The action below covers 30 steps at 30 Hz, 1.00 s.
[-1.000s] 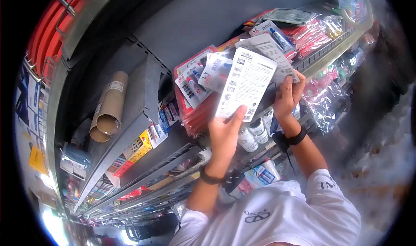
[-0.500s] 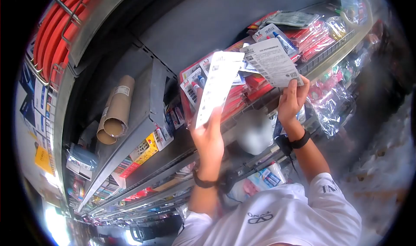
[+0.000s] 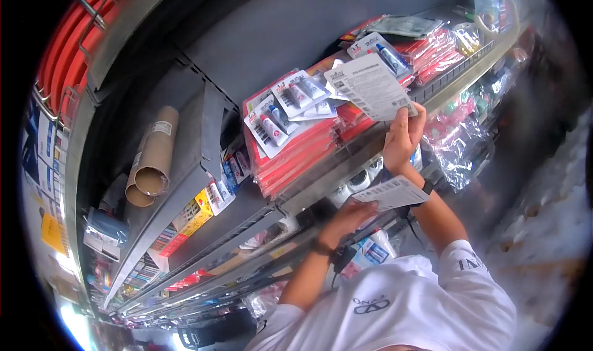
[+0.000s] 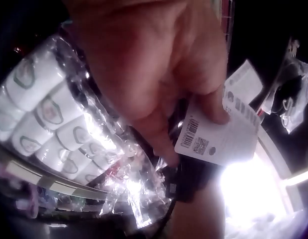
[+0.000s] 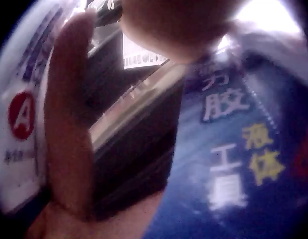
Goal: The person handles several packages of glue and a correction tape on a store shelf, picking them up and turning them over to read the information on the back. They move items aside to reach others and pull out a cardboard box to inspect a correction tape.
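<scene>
Lower card (image 3: 393, 193) is pinched by the left hand (image 3: 351, 218); upper card (image 3: 369, 90) is gripped by the right hand (image 3: 401, 142) (sorting judged midway).

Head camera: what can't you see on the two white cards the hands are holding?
Head view: the print on the white printed card in the right hand is too small to read.
Head view: the second white card in the left hand lies tilted, its underside hidden.
Right wrist view: everything is blurred, too close.
</scene>
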Tool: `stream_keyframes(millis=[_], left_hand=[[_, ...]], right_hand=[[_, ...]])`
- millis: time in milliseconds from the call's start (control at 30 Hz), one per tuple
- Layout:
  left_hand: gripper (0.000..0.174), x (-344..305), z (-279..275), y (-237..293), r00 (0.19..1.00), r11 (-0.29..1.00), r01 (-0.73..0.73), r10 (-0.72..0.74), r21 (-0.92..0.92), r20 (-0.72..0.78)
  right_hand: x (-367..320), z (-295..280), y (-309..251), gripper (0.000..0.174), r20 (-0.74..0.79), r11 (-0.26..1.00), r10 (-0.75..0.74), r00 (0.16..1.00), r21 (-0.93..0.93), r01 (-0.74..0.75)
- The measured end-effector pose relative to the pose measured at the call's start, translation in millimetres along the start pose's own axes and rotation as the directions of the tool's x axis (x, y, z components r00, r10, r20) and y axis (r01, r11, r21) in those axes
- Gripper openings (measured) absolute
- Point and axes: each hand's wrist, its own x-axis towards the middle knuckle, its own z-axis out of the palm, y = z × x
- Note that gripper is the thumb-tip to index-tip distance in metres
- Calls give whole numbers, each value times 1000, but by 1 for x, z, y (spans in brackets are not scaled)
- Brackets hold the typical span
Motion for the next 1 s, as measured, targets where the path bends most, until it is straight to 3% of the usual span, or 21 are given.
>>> stream_keyframes(millis=[33, 133, 300, 400, 433, 467, 500, 567, 667, 700, 767, 800, 867, 1000], left_hand=[[37, 2, 2, 5, 1000, 984, 31, -30, 178, -10], [33, 9, 18, 13, 995, 946, 92, -79, 310, -54], [36, 14, 6, -14, 999, 999, 13, -10, 49, -47], [41, -3, 3, -10, 999, 905, -17, 34, 425, -31], [47, -13, 23, 5, 995, 918, -76, 92, 389, -22], [49, -24, 38, 22, 995, 900, 2, 42, 436, -93], [51, -37, 50, 39, 986, 877, 85, -6, 472, -168], [51, -52, 48, 41, 973, 891, 33, 74, 452, -217], [49, -66, 39, 48, 938, 935, -220, 281, 278, -204], [47, -67, 54, 65, 897, 923, -376, 385, 81, -217], [49, -65, 65, 101, 858, 866, -472, 409, -163, -311], [52, -61, 94, 137, 828, 846, -517, 458, -127, -323], [50, -51, 101, 178, 752, 810, -583, 511, -60, -418], [54, -39, 92, 205, 822, 759, -568, 497, -318, -279]], right_hand=[[-1, -1, 0, 15, 5, 1000, 21, 1000, -14, -21], [1, -1, 1, 15, 11, 1000, -5, 1000, -13, 5], [4, 11, -9, 15, -36, 995, 15, 999, 101, -12], [15, 4, -61, 13, -17, 963, 244, 970, -117, -244], [17, -1, -80, 14, -8, 953, 228, 974, -203, -225], [18, -9, -97, 15, 3, 936, 211, 977, -288, -201], [16, -21, -112, 15, -3, 953, 214, 977, -218, -210], [8, -32, -130, 17, -19, 967, 225, 974, -119, -226], [-5, -33, -136, 19, -45, 967, 252, 967, -21, -253], [-11, -30, -133, 19, -54, 965, 264, 963, 20, -263], [-17, -28, -126, 20, -46, 960, 277, 960, 63, -274], [-19, -26, -122, 20, -66, 953, 299, 952, 77, -294], [-22, -21, -115, 21, -104, 939, 338, 935, 106, -327], [-33, -21, -104, 20, -99, 894, 447, 889, 81, -441]])
